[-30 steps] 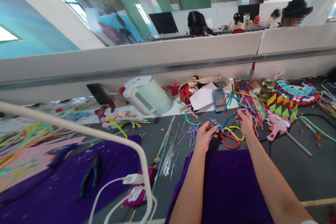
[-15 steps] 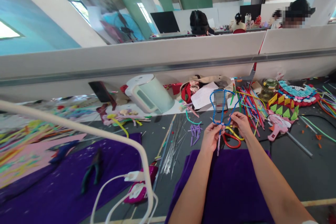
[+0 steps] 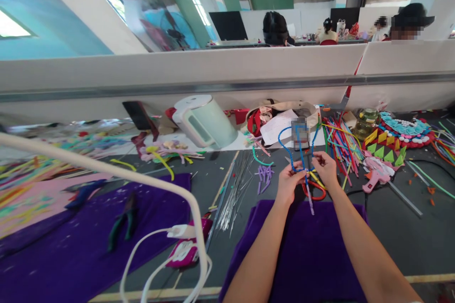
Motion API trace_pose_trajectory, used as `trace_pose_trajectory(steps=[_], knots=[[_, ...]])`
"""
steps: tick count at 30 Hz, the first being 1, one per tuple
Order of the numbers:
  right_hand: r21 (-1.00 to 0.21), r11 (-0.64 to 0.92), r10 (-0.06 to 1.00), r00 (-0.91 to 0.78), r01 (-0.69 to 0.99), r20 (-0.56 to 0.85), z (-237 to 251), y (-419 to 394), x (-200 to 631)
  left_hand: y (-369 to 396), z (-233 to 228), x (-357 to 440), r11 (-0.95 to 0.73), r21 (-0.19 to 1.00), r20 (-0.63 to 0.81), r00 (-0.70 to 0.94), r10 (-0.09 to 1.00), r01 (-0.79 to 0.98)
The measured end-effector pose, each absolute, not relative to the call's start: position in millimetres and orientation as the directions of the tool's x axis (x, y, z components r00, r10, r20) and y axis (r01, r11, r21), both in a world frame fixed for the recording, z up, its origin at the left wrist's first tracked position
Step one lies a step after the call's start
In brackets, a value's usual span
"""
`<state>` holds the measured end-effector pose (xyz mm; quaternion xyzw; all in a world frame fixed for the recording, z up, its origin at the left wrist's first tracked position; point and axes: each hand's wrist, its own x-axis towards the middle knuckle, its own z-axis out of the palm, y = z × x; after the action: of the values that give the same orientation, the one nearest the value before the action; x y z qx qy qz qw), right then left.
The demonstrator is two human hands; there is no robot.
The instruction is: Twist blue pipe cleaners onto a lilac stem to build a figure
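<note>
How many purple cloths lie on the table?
2: one purple cloth under the person's forearms, another at left with pliers on it; more may be hidden.

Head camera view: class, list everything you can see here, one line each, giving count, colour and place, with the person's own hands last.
Blue pipe-cleaner loop: one, blue, held up between both hands.
Lilac pipe-cleaner stem: one, lilac, hanging below the loop.
Red and yellow pipe-cleaner loops: a few, on the table under the hands.
Purple felt cloth: one, purple, under the forearms.
Pale green electric kettle: one, on its side by the partition.
Thin metal wires: a bundle, silver, left of the hands.
Green-handled pliers: one, on the left purple cloth.
Pink glue gun: one, right of the hands.
Coloured pipe cleaners: a heap, mixed, beyond the hands.
Left hand: pinching the loop's base.
Right hand: pinching the loop's base.
</note>
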<state>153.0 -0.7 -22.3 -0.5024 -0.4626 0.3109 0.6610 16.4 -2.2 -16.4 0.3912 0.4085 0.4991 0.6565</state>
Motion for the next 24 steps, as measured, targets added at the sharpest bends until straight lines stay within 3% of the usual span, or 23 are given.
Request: trace_pose_trajectory(steps=[7, 24], knots=[[-0.944, 0.304, 0.882, 0.338, 0.127, 0.329, -25.1, -0.7, 154.2, -3.9, -14.1, 17.1, 0.233, 0.914, -0.175, 0.198, 0.965, -0.332], [-0.952, 0.227, 0.957, 0.227, -0.207, 0.179, -20.3, 2.8, 157.6, 10.0, -7.9, -0.8, 0.144, 0.911, -0.071, 0.197, 0.978, -0.387]])
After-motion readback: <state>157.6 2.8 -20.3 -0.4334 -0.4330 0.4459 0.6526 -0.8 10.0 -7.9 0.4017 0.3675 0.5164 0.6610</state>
